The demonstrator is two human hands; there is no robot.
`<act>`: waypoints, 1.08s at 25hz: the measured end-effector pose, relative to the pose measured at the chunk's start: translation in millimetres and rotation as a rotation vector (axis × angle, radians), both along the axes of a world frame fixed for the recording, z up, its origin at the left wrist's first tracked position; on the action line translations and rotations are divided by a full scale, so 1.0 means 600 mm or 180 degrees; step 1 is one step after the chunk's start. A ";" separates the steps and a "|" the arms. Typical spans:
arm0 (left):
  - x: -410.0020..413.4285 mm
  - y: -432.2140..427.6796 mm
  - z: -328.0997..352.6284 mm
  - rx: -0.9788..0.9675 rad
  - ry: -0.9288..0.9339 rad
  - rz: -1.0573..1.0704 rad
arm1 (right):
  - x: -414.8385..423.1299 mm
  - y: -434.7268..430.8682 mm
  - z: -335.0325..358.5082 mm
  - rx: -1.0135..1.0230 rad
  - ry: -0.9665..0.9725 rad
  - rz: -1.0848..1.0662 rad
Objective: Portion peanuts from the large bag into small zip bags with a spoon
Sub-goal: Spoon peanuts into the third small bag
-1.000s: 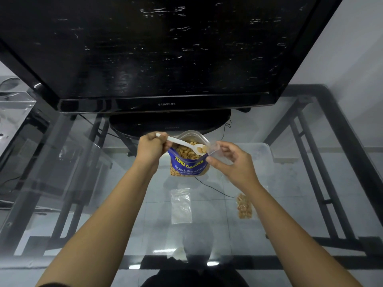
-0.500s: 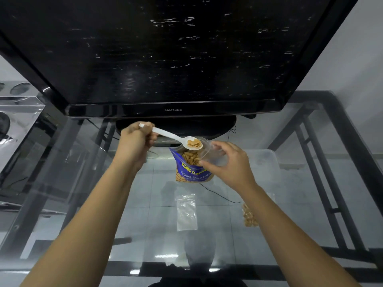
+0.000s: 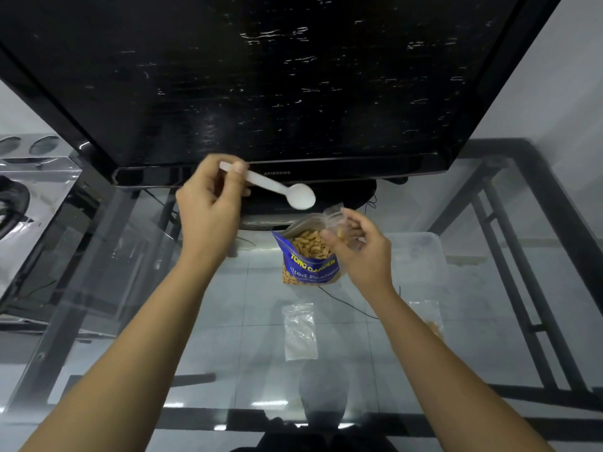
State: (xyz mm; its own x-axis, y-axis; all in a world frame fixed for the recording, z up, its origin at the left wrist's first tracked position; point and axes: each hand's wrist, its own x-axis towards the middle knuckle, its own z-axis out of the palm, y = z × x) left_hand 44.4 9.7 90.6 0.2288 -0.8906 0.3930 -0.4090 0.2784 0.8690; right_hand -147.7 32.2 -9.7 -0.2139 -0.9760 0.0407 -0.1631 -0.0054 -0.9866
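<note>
While the left hand [image 3: 208, 203] is gripping the white plastic spoon [image 3: 287, 192] by its handle, the right hand [image 3: 362, 249] is pinching a small zip bag [image 3: 336, 220] just below the spoon's bowl, over the open peanut bag [image 3: 310, 269] standing on the glass counter [image 3: 228, 305].

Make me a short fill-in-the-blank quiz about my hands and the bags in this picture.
1. The left hand holds a white plastic ____ by its handle.
2. The right hand pinches a small clear zip bag that holds a few ____.
3. The large bag standing on the table is mostly ____ in colour.
4. An empty zip bag lies flat on the ____ table.

Missing words: spoon; peanuts; blue; glass.
</note>
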 end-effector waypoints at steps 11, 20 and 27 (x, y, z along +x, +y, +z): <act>-0.051 -0.036 -0.140 0.0859 -0.1539 -0.0555 | -0.041 0.022 -0.024 0.0436 0.0114 0.0380; -0.054 -0.039 -0.142 0.2112 -0.0177 -0.0214 | -0.051 0.019 -0.028 0.0576 0.0016 0.0521; -0.049 -0.029 -0.138 0.1633 -0.0580 0.0036 | -0.054 0.021 -0.021 0.0522 0.0156 0.0617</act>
State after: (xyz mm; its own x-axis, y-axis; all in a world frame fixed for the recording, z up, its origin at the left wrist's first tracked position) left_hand 14.8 -7.9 7.8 0.2081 -0.9764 -0.0572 -0.5663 -0.1680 0.8069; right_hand -180.1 44.7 -22.3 -0.0237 -0.9930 -0.1157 -0.2223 0.1181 -0.9678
